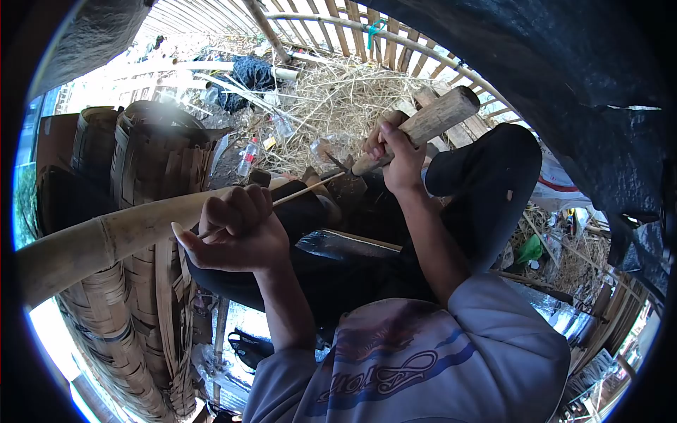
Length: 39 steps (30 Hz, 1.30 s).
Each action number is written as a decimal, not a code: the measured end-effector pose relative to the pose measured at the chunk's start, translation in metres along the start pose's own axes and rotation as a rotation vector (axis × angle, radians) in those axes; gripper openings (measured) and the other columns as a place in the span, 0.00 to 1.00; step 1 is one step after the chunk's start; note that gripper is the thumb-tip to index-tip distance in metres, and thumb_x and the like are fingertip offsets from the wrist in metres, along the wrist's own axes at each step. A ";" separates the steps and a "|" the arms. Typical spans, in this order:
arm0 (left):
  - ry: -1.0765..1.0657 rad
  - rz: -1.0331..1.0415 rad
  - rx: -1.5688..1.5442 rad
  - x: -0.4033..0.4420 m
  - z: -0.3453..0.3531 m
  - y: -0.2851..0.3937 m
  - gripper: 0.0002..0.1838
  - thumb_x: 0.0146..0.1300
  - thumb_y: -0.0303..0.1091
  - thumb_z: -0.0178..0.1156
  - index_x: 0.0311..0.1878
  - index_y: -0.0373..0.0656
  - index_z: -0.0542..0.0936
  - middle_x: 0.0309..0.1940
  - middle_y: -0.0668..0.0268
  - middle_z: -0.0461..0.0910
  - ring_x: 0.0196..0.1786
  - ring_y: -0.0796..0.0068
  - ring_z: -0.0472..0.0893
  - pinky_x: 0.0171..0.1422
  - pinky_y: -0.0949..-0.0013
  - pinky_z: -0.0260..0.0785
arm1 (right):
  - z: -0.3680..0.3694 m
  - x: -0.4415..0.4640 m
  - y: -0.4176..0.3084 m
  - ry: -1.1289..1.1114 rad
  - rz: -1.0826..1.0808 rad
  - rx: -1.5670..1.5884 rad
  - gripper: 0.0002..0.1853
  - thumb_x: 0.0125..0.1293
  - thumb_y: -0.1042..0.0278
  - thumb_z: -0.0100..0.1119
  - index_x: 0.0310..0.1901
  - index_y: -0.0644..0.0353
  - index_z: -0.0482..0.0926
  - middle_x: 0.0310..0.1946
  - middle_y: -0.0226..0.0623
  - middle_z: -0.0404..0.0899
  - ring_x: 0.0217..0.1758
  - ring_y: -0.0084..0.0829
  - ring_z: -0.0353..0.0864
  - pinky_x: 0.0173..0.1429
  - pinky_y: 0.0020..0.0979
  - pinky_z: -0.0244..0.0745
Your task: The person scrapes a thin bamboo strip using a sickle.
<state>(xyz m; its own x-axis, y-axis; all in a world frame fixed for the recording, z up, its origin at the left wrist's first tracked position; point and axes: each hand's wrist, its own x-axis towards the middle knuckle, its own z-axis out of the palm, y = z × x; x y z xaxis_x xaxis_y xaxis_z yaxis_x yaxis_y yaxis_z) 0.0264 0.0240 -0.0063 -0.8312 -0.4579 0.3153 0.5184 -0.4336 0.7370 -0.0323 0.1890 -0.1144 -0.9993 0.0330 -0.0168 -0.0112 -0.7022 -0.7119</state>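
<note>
My left hand (240,229) is closed in a fist around a thin, pale bamboo stick (305,191). The stick slants up to the right, its far end meeting the front of a tool in my other hand. That tool is a knife with a thick wooden handle (446,116); a narrow dark blade (336,161) shows at its front, partly hidden. Fingers of my right hand (402,151) wrap the handle near the blade end. Just behind my left fist runs a thick bamboo pole (134,227).
Woven bamboo baskets or rolls (159,151) stand at the left. Straw (360,95), a plastic bottle (248,156) and litter cover the ground ahead. A slatted bamboo fence (391,46) rises at the back. Dark sheeting (550,77) hangs at the right.
</note>
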 end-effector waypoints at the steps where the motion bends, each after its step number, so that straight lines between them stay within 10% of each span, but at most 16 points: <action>1: -0.011 -0.002 0.004 0.000 0.000 0.000 0.33 0.64 0.63 0.28 0.12 0.49 0.52 0.06 0.72 0.46 0.12 0.82 0.40 0.17 0.73 0.32 | 0.000 -0.001 0.002 -0.029 0.000 -0.081 0.11 0.60 0.69 0.51 0.23 0.57 0.62 0.14 0.31 0.60 0.17 0.24 0.61 0.25 0.29 0.61; 9: 0.026 0.058 0.065 -0.005 -0.001 -0.015 0.34 0.62 0.70 0.28 0.15 0.50 0.52 0.07 0.74 0.45 0.13 0.84 0.41 0.17 0.74 0.33 | -0.055 0.002 0.096 0.131 0.133 -0.486 0.09 0.59 0.74 0.55 0.25 0.59 0.66 0.15 0.28 0.65 0.14 0.19 0.64 0.21 0.22 0.63; 19: 0.091 0.139 0.099 -0.003 -0.002 -0.012 0.33 0.62 0.70 0.28 0.17 0.50 0.49 0.10 0.75 0.44 0.16 0.84 0.40 0.21 0.74 0.33 | -0.023 0.001 0.060 0.030 -0.042 0.004 0.09 0.61 0.74 0.53 0.23 0.60 0.67 0.13 0.28 0.64 0.14 0.18 0.63 0.21 0.23 0.61; 25: 0.090 0.160 0.112 -0.001 0.003 -0.012 0.32 0.62 0.69 0.30 0.16 0.51 0.48 0.11 0.76 0.42 0.15 0.84 0.40 0.19 0.74 0.30 | -0.126 -0.007 0.157 0.060 0.098 -0.955 0.15 0.51 0.62 0.63 0.18 0.64 0.73 0.11 0.31 0.72 0.17 0.25 0.74 0.22 0.32 0.66; 37: 0.200 0.197 0.170 0.004 -0.012 -0.011 0.31 0.61 0.69 0.31 0.19 0.49 0.52 0.14 0.74 0.48 0.17 0.82 0.46 0.19 0.75 0.37 | -0.049 0.025 0.057 0.241 0.070 -0.681 0.13 0.56 0.68 0.60 0.17 0.61 0.72 0.11 0.27 0.70 0.14 0.17 0.68 0.19 0.24 0.59; 39: 0.204 0.194 0.154 0.003 -0.010 -0.011 0.31 0.61 0.68 0.31 0.19 0.49 0.53 0.14 0.74 0.49 0.17 0.82 0.46 0.19 0.75 0.37 | -0.038 0.023 0.053 0.233 -0.046 -0.249 0.13 0.59 0.71 0.57 0.19 0.59 0.67 0.12 0.27 0.64 0.14 0.19 0.66 0.20 0.24 0.61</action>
<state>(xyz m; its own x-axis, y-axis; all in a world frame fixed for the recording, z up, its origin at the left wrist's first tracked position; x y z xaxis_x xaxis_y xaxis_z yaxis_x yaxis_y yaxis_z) 0.0205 0.0197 -0.0200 -0.6547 -0.6734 0.3434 0.6136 -0.2082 0.7617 -0.0549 0.1795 -0.1787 -0.9626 0.2428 -0.1203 -0.0186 -0.5019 -0.8647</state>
